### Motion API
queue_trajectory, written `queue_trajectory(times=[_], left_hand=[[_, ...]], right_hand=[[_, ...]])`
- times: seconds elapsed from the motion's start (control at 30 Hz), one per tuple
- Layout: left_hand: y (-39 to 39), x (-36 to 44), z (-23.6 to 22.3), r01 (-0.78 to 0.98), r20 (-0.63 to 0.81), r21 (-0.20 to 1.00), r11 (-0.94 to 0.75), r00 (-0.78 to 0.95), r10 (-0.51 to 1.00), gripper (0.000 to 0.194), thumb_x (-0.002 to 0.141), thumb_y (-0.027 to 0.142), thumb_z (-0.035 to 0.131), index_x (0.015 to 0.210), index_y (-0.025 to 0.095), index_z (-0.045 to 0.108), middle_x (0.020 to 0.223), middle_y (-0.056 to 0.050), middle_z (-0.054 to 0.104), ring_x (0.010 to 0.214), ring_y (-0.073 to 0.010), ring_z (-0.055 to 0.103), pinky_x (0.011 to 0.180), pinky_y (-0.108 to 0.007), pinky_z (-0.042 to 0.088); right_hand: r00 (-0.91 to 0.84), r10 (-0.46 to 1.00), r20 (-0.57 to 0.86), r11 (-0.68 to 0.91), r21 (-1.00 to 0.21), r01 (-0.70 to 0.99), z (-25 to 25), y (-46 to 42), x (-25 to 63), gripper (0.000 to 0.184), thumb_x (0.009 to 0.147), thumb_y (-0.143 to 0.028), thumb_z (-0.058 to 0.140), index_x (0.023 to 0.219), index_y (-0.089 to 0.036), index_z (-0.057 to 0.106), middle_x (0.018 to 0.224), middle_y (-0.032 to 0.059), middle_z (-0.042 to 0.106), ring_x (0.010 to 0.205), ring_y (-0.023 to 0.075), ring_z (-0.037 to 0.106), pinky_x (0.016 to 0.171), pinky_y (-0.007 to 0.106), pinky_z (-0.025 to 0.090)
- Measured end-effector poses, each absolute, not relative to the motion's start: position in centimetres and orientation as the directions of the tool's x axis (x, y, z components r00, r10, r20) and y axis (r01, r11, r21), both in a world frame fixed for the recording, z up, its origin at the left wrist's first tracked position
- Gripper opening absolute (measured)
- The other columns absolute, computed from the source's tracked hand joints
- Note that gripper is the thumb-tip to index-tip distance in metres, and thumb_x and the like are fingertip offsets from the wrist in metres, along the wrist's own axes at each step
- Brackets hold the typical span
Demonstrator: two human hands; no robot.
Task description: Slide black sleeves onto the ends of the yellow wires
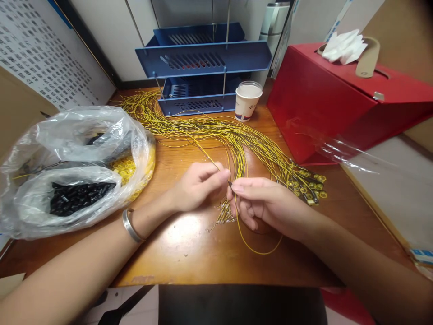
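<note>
My left hand [198, 186], with a silver bangle on its wrist, pinches a thin yellow wire [206, 154] between thumb and fingers over the middle of the table. Close beside it, my right hand [270, 201] is closed on a small black piece [230, 183] at the wire, its thumb and forefinger pressed together. Below the right hand a loop of yellow wire [254, 251] hangs toward the table's front edge. Behind both hands lies a long bundle of yellow and dark wires [203, 126]. Some bare wire ends [225, 214] show under the right hand.
Plastic bags [32, 198] at the left hold black sleeves [81, 198] and yellow rings [126, 169]. More wire ends with yellow rings [307, 183] lie at the right. Behind stand a blue tray rack [203, 61], a paper cup [248, 104] and a red tissue box [314, 104].
</note>
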State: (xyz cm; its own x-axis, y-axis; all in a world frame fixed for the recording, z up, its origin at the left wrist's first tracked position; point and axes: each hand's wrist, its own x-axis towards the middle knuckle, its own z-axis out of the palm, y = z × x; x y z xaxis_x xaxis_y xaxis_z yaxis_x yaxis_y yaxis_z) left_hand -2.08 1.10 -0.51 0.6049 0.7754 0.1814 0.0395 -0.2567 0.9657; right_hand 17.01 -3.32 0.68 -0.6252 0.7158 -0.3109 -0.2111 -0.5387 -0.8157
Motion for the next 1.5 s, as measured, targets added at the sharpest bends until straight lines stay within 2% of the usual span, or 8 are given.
queue_trajectory(times=[0.23, 0.47, 0.6, 0.8, 0.93, 1.0, 1.33, 1.5], left_hand=[[0.6, -2.1, -0.3, 0.024, 0.201, 0.963, -0.267, 0.597, 0.777, 0.045, 0.099, 0.031, 0.045, 0.058, 0.014, 0.055, 0.055, 0.001, 0.056, 0.048, -0.0056, 0.047, 0.050, -0.020, 0.037], [1.9, -1.8, -0.8, -0.050, 0.252, 0.967, -0.249, 0.072, 0.965, 0.040, 0.096, 0.029, 0.044, 0.057, 0.018, 0.045, 0.049, 0.003, 0.045, 0.044, -0.0078, 0.042, 0.046, -0.022, 0.034], [2.7, -1.9, -1.0, -0.119, 0.201, 0.971, -0.208, -0.070, 0.977, 0.039, 0.095, 0.036, 0.047, 0.059, 0.019, 0.043, 0.047, 0.004, 0.043, 0.041, -0.0083, 0.038, 0.042, -0.022, 0.031], [2.3, -2.2, -0.6, -0.029, 0.210, 0.978, -0.208, 0.171, 0.963, 0.053, 0.093, 0.061, 0.041, 0.063, 0.018, 0.054, 0.047, 0.001, 0.050, 0.041, -0.0094, 0.041, 0.041, -0.023, 0.031], [1.1, -2.1, -0.4, 0.085, 0.150, 0.965, -0.247, 0.593, 0.791, 0.045, 0.094, 0.050, 0.047, 0.068, 0.016, 0.058, 0.053, 0.000, 0.056, 0.046, -0.0087, 0.047, 0.047, -0.022, 0.038], [0.7, -2.2, -0.4, 0.107, 0.128, 0.959, -0.261, 0.659, 0.741, 0.040, 0.096, 0.042, 0.047, 0.070, 0.016, 0.060, 0.058, -0.001, 0.060, 0.049, -0.0086, 0.050, 0.049, -0.021, 0.039], [1.0, -1.9, -0.4, 0.025, 0.286, 0.953, -0.301, 0.252, 0.924, 0.040, 0.096, 0.040, 0.049, 0.065, 0.016, 0.056, 0.058, 0.000, 0.053, 0.050, -0.0079, 0.046, 0.048, -0.021, 0.035], [1.8, -1.8, -0.3, -0.085, 0.278, 0.958, -0.274, 0.034, 0.960, 0.038, 0.093, 0.045, 0.053, 0.067, 0.018, 0.054, 0.056, 0.002, 0.049, 0.049, -0.0086, 0.042, 0.045, -0.021, 0.032]], right_hand=[[-0.630, 0.714, -0.306, -0.534, -0.820, -0.207, 0.4, -3.2, 17.0, 0.020, 0.090, -0.031, 0.056, 0.084, -0.014, 0.064, 0.071, 0.0027, 0.066, 0.043, 0.0035, 0.050, 0.041, 0.014, 0.036], [-0.603, 0.709, -0.366, -0.565, -0.807, -0.175, 1.3, -3.3, 16.8, 0.019, 0.086, -0.028, 0.058, 0.078, -0.013, 0.064, 0.066, 0.0034, 0.065, 0.040, 0.0043, 0.047, 0.038, 0.016, 0.029], [-0.590, 0.716, -0.373, -0.564, -0.807, -0.175, 1.2, -3.2, 17.0, 0.020, 0.085, -0.031, 0.060, 0.078, -0.012, 0.063, 0.066, 0.0035, 0.065, 0.042, 0.0049, 0.048, 0.038, 0.017, 0.028], [-0.572, 0.730, -0.374, -0.544, -0.824, -0.156, 1.2, -3.3, 16.9, 0.019, 0.084, -0.031, 0.061, 0.080, -0.014, 0.065, 0.065, 0.0024, 0.063, 0.043, 0.0052, 0.048, 0.039, 0.019, 0.024], [-0.565, 0.756, -0.331, -0.463, -0.880, -0.104, 1.1, -3.3, 16.9, 0.019, 0.085, -0.032, 0.059, 0.080, -0.015, 0.064, 0.065, 0.0005, 0.061, 0.043, 0.0048, 0.044, 0.040, 0.020, 0.026], [-0.569, 0.765, -0.302, -0.406, -0.912, -0.062, 1.1, -3.4, 17.0, 0.019, 0.087, -0.033, 0.058, 0.082, -0.015, 0.063, 0.066, -0.0001, 0.061, 0.043, 0.0046, 0.043, 0.042, 0.020, 0.028], [-0.428, 0.892, -0.143, -0.011, -0.955, 0.296, 2.0, -4.0, 17.4, 0.022, 0.094, -0.037, 0.054, 0.085, -0.018, 0.060, 0.074, -0.0005, 0.061, 0.063, 0.0099, 0.056, 0.059, 0.023, 0.043], [-0.461, 0.873, -0.159, -0.049, -0.969, 0.242, 1.9, -3.7, 17.5, 0.022, 0.094, -0.037, 0.055, 0.084, -0.018, 0.059, 0.076, -0.0005, 0.064, 0.061, 0.0082, 0.058, 0.057, 0.021, 0.044]])
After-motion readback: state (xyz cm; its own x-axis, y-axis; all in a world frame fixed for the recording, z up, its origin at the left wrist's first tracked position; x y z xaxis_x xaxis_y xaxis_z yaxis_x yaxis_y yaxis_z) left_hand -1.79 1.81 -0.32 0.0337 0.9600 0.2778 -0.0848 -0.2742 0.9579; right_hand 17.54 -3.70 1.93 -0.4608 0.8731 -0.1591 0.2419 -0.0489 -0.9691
